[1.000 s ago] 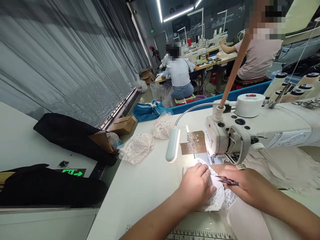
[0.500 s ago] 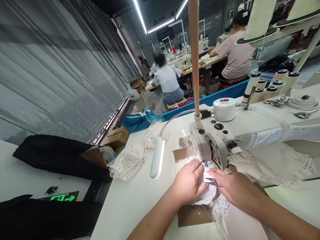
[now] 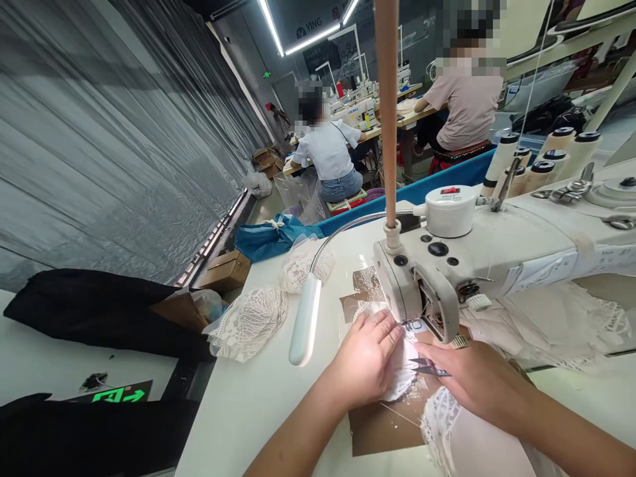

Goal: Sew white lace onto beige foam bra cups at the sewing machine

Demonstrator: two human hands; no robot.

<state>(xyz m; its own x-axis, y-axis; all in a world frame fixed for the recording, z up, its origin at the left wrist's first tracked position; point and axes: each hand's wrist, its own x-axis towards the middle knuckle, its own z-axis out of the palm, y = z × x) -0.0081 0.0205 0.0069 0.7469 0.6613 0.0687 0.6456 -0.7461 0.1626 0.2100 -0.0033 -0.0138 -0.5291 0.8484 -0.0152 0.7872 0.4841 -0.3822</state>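
My left hand point(image 3: 366, 358) is curled over a white lace piece point(image 3: 401, 375), pressing it close to the needle area of a sewing machine point(image 3: 403, 281). The lace shows on both sides of the fingers; my thumb is mostly hidden. In my right hand point(image 3: 479, 374) is a pair of dark thread snips point(image 3: 428, 367), blades pointing left at the edge of the lace. That hand rests just right of the presser foot, which the machine head partly covers. Below it, another white lace piece point(image 3: 440, 417) hangs over the near table area.
Lace cups point(image 3: 253, 321) lie on the white table point(image 3: 233, 411) at left, beside a lamp point(image 3: 305, 321) on a bent neck. Thread cones point(image 3: 540, 173) stand behind the machine. Pale fabric point(image 3: 551, 321) lies under its arm. Two people sit at machines further back.
The lace piece under my left hand has shifted away from me, baring more of the brown patch below. My left hand has moved slightly left. The snips stay in my right hand.
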